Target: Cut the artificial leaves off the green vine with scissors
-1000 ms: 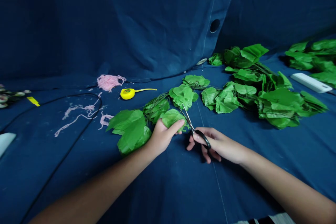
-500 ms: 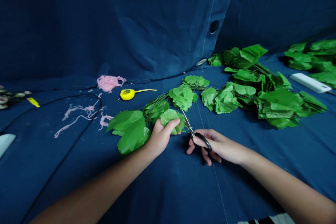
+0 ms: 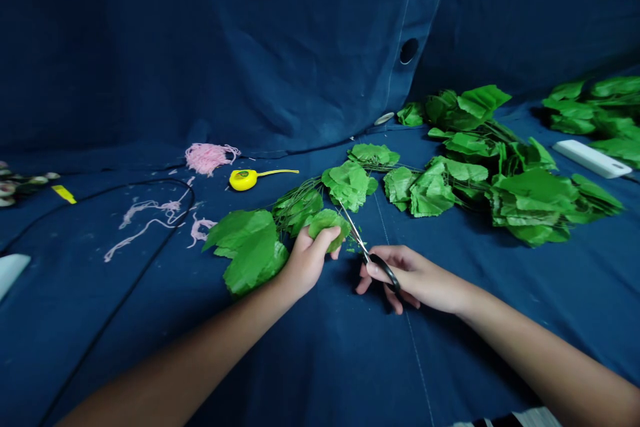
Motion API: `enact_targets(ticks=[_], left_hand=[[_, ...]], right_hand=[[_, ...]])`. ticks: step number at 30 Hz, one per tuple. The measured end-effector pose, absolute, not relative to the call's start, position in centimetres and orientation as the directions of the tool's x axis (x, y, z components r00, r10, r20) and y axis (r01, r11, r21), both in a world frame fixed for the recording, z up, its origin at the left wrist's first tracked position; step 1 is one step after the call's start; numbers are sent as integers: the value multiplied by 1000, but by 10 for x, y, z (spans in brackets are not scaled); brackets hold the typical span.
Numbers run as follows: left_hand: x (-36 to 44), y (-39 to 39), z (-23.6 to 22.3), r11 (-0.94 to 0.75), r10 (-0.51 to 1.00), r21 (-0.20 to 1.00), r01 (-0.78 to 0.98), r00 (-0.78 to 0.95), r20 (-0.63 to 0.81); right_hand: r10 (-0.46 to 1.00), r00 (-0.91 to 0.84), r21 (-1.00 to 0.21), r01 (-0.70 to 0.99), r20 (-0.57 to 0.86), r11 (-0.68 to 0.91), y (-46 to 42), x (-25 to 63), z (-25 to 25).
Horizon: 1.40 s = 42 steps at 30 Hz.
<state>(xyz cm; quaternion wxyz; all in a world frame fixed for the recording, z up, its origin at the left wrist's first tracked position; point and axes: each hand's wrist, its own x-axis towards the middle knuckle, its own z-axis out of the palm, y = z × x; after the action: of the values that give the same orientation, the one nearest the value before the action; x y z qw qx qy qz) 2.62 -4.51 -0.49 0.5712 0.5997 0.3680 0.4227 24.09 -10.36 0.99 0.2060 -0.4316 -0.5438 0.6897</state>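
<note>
Pinching a green artificial leaf (image 3: 326,227) between thumb and fingers at twelve o'clock, the left hand (image 3: 306,261) sits just beside black-handled scissors (image 3: 361,240) gripped through their loops by the right hand (image 3: 415,280), above blue cloth (image 3: 150,353), more leaves (image 3: 533,203) lying at two o'clock.

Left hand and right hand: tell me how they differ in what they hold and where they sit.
The left hand grips a green leaf, while the right hand holds a pair of black-handled scissors. The left hand sits to the left of the scissors' blades, and the right hand sits behind the handles, further right. Both hands are bare and close together above the blue cloth.
</note>
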Motion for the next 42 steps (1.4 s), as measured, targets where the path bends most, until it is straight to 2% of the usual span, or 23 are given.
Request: enact_targets(ticks=[7,12,34,42], left_hand=[[27,-47,-5,-94,927,995,-15,364,94],[27,-47,-10,-23,936,998,-53,348,40],[27,-47,-13,-39,946,999,-21,322,44],[31,-49,-9,63,940,995,-71,339,-35]], right_hand=[[750,-552,-930,186,-365,-316,-104,241,9],[748,-548,-927,190,-374,-324,-103,241,9],[762,-530,-928,188,-373,-323,-103,240,8],[768,-526,-930,167,-365,-327,-104,239,9]])
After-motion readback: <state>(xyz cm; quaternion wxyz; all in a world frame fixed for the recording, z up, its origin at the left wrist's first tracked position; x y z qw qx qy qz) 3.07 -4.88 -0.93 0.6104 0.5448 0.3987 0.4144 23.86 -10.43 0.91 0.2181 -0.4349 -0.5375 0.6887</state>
